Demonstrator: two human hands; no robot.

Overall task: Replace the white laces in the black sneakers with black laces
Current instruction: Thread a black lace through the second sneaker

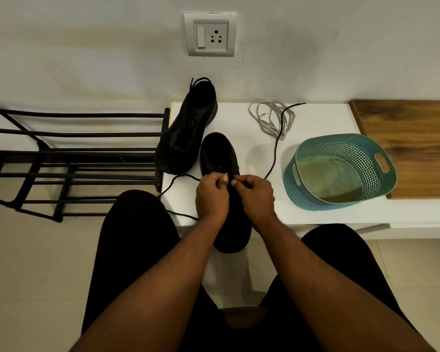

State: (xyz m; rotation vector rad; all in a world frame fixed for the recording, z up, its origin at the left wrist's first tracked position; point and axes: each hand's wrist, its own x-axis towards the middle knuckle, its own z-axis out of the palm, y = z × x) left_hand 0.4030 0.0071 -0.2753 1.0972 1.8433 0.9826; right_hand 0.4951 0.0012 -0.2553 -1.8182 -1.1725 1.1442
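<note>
Two sneakers [188, 133] on bench [315, 219] — rack [74, 158] left, basket [338, 171] right, loose laces [272, 118] behind basket.

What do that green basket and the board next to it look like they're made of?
The green basket looks like moulded plastic: matt, with evenly perforated walls and cut-out handles. The board beside it looks like wood or a wood-look laminate: brown grain streaks with a smooth, slightly glossy face. The picture can't settle which.

In front of you a white bench [315, 219] carries two black sneakers [186, 130]. White laces [267, 118], a black lace [274, 158] and a teal basket [338, 171] lie on it too.
</note>
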